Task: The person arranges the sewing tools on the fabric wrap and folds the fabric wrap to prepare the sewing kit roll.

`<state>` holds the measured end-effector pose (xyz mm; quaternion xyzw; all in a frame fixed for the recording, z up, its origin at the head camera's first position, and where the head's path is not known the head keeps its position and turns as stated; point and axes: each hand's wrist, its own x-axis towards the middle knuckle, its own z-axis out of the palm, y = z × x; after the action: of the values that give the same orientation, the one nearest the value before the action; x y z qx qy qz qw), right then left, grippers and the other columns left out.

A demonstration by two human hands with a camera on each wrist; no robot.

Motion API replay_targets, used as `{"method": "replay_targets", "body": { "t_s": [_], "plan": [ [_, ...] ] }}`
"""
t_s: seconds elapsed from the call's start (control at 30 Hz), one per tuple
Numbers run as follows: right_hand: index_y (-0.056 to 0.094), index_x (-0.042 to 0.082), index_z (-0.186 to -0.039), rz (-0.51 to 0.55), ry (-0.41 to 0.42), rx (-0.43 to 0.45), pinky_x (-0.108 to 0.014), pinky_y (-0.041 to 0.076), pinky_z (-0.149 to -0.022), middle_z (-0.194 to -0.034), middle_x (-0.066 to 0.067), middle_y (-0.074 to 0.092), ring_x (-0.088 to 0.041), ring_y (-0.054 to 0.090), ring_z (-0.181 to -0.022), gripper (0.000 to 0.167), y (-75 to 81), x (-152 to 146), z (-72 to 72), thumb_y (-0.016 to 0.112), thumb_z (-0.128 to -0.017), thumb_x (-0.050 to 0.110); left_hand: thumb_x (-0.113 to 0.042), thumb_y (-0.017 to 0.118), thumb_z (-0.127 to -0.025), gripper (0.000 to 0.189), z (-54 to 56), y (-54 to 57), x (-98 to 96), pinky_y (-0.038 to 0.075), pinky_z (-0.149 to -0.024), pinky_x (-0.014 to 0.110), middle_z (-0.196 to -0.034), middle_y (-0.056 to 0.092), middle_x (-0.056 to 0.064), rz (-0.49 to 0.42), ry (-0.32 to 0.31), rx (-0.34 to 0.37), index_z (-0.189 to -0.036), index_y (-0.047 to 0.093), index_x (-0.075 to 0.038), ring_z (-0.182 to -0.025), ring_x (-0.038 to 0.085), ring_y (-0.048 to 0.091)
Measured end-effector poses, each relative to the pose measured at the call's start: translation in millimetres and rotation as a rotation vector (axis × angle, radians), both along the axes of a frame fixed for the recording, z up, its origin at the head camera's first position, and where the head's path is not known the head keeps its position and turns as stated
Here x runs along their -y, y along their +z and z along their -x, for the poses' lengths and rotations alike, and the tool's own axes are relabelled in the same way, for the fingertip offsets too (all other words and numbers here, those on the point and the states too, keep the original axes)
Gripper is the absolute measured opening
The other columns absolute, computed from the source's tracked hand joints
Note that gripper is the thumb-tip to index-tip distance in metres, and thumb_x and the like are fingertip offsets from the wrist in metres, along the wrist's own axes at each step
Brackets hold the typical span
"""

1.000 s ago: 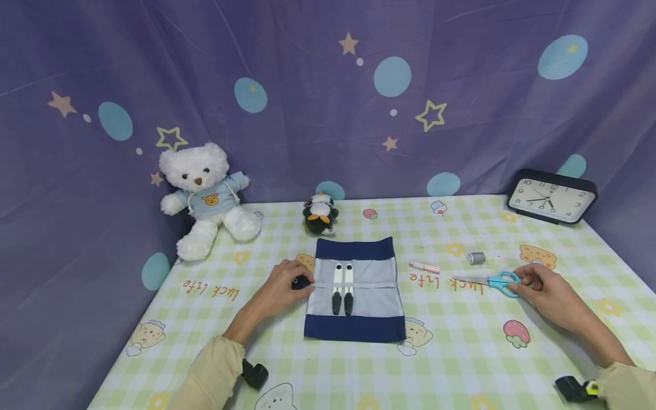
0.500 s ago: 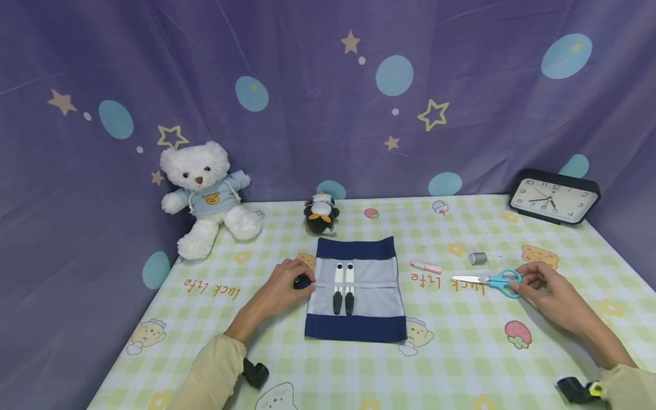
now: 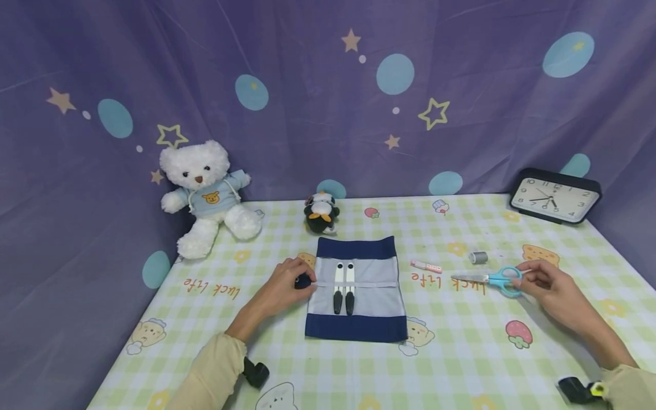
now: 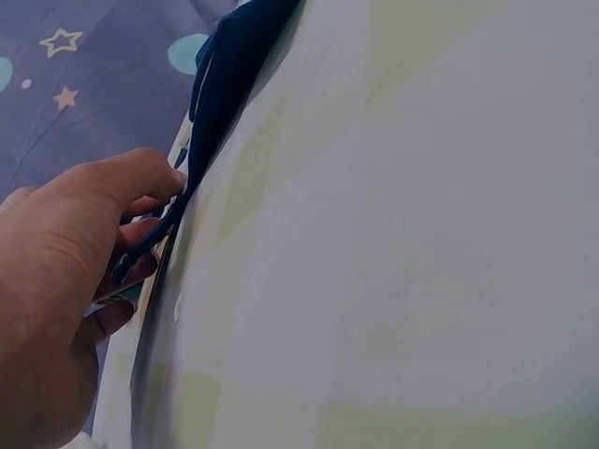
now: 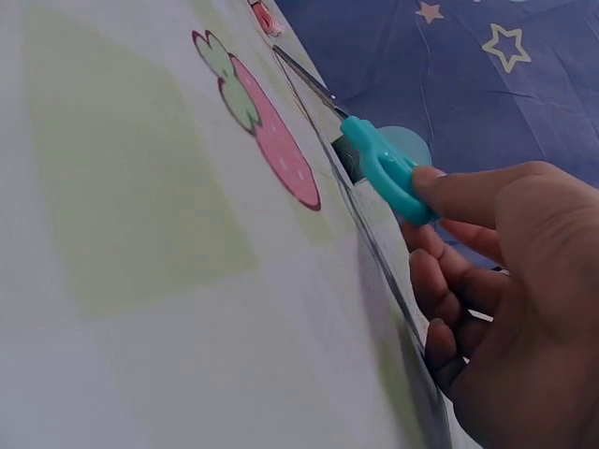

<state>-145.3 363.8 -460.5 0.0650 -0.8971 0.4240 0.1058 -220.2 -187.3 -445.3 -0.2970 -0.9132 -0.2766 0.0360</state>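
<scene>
My right hand (image 3: 550,293) pinches the light-blue handle of a pair of scissors (image 3: 504,281) between thumb and fingers. The blades point left, close over the tablecloth, and the right wrist view shows the scissors (image 5: 388,168) tilted with the handle end higher. At the left edge of a navy and grey fabric pouch (image 3: 356,329), my left hand (image 3: 282,287) pinches a dark-blue fabric strip (image 4: 154,238). The pouch lies spread flat. Two white tools with black ends (image 3: 339,279) lie side by side in it, under a thin grey band (image 3: 376,284).
A red-and-white slim packet (image 3: 426,266) and a grey thread spool (image 3: 479,258) lie between pouch and scissors. Behind stand a penguin plush (image 3: 321,213), a white teddy bear (image 3: 205,196) and a black-framed clock (image 3: 556,196). A purple curtain (image 3: 307,114) closes off the back.
The right hand's fingers have shifted slightly on the scissors' handle, and the handle has risen a little. The left hand keeps its place at the pouch's edge.
</scene>
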Motion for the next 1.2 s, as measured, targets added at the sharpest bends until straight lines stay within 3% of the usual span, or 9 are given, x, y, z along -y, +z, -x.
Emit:
{"method": "replay_targets", "body": {
  "t_s": [0.17, 0.43, 0.57, 0.77, 0.97, 1.2],
  "plan": [
    [0.058, -0.004, -0.121, 0.077, 0.001, 0.015, -0.017, 0.042, -0.067, -0.089, 0.005, 0.07, -0.004, 0.063, -0.076, 0.024, 1.2, -1, -0.7, 0.067, -0.101, 0.007, -0.02, 0.079, -0.091, 0.011, 0.1, -0.4, 0.4, 0.039, -0.092, 0.049, -0.104, 0.063, -0.004, -0.002, -0.002, 0.006, -0.096, 0.071, -0.018, -0.101, 0.023, 0.055],
    [0.061, 0.013, -0.121, 0.214, 0.005, 0.025, -0.017, 0.048, -0.067, -0.093, 0.012, 0.071, -0.002, 0.065, -0.079, 0.017, 3.7, 1, -1.5, 0.063, -0.104, 0.009, -0.021, 0.079, -0.091, 0.01, 1.3, -1.5, 0.7, 0.039, -0.093, 0.049, -0.106, 0.063, -0.004, -0.003, -0.004, 0.011, -0.097, 0.07, -0.018, -0.102, 0.023, 0.055],
    [0.061, 0.012, -0.122, 0.256, 0.02, -0.015, -0.019, 0.05, -0.066, -0.093, 0.005, 0.069, -0.007, 0.066, -0.075, 0.019, 3.8, 4, 0.3, 0.06, -0.104, 0.005, -0.021, 0.079, -0.091, 0.01, 1.5, -1.4, 0.8, 0.039, -0.093, 0.049, -0.105, 0.063, -0.004, -0.002, -0.006, 0.011, -0.097, 0.07, -0.018, -0.102, 0.023, 0.055],
    [0.063, 0.006, -0.12, 0.299, 0.011, -0.054, -0.016, 0.05, -0.07, -0.111, 0.003, 0.055, 0.0, 0.065, -0.084, 0.017, 8.3, 11, 5.1, 0.059, -0.104, 0.002, -0.02, 0.08, -0.091, 0.011, 1.4, -1.8, 0.9, 0.039, -0.093, 0.049, -0.105, 0.063, -0.004, -0.006, -0.007, 0.0, -0.096, 0.071, -0.017, -0.101, 0.023, 0.055],
    [0.064, 0.001, -0.118, 0.377, 0.063, -0.063, -0.016, 0.051, -0.073, -0.093, 0.003, 0.068, -0.003, 0.066, -0.083, 0.016, 17.7, 17, 9.6, 0.059, -0.104, 0.0, -0.02, 0.08, -0.091, 0.011, 0.6, -1.8, 0.7, 0.039, -0.094, 0.05, -0.105, 0.063, -0.003, -0.01, -0.004, 0.002, -0.096, 0.071, -0.017, -0.102, 0.024, 0.056],
    [0.066, 0.001, -0.118, 0.507, 0.16, -0.066, -0.017, 0.052, -0.075, -0.092, -0.002, 0.07, -0.009, 0.066, -0.082, 0.018, 25.6, 28, 17.7, 0.057, -0.103, -0.004, -0.02, 0.079, -0.092, 0.01, 0.6, -1.2, 1.0, 0.039, -0.093, 0.05, -0.106, 0.064, -0.003, -0.007, -0.006, 0.012, -0.097, 0.071, -0.017, -0.103, 0.024, 0.056]
  ]
}}
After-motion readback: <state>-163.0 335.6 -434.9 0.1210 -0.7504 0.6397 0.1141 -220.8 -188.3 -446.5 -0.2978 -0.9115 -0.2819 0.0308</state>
